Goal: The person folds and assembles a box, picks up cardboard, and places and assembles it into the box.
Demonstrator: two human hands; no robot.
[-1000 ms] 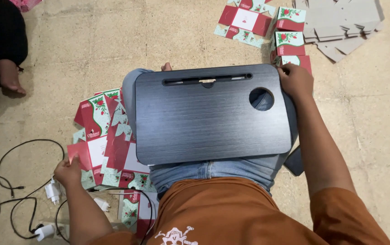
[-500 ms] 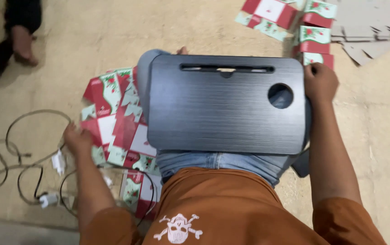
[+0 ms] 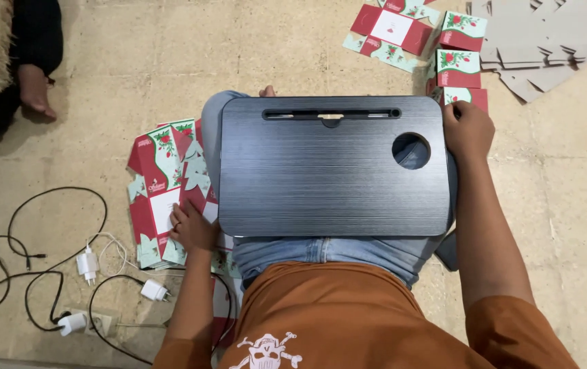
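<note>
The lap tray [image 3: 334, 167] is being balanced across the knees, its long axis running from 9 to 3 o'clock. Two lots of flat cartons are lying beside it. The pile [image 3: 163, 195] at 9 o'clock is spread on the floor against the tray's left edge, with its length running from 12 to 6 o'clock. The stack [image 3: 461, 65] at 1 o'clock is being kept just beyond the tray's far right corner, with grey card sheets [image 3: 546, 48] past it.

The left hand [image 3: 192, 225] is being rested, fingers bent and palm down, on the near end of the pile; whether a carton is being pinched cannot be told. The right hand [image 3: 468, 130] is being curled over the tray's right corner, just short of the stack's nearest carton. Each lot is thus nearer to the hand on its own side.

Chargers [image 3: 88, 263] and cables are lying at 8 o'clock.
</note>
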